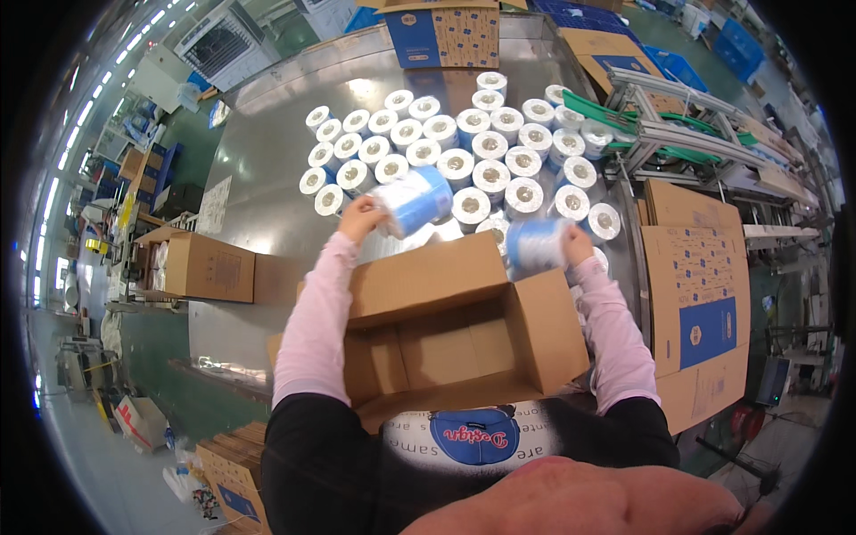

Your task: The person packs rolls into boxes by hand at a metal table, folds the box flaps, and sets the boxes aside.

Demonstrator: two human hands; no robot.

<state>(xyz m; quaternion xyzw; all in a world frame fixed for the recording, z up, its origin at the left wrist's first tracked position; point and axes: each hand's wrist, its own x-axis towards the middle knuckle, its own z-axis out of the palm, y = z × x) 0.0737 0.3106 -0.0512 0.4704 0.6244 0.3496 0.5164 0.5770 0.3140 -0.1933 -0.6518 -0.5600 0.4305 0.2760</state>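
Note:
Above the far flap of an open cardboard box (428,276), my left hand (363,219) grips one end of a blue-and-white wrapped paper roll (412,201), tilted on its side. Over the box's far right corner, my right hand (578,243) holds a second wrapped paper roll (535,244) by its right end; this one is blurred. The box stands close in front of me with its flaps spread, and its bare brown bottom shows. Beyond it, many more upright white rolls (490,145) with round cores crowd the metal table (267,160).
A printed blue-and-brown carton (446,37) stands at the table's far edge. Flattened cartons (700,312) lean on the right, below a metal conveyor frame with green belts (660,120). Another carton (207,266) sits at the left. Stacked cardboard (234,473) lies at lower left.

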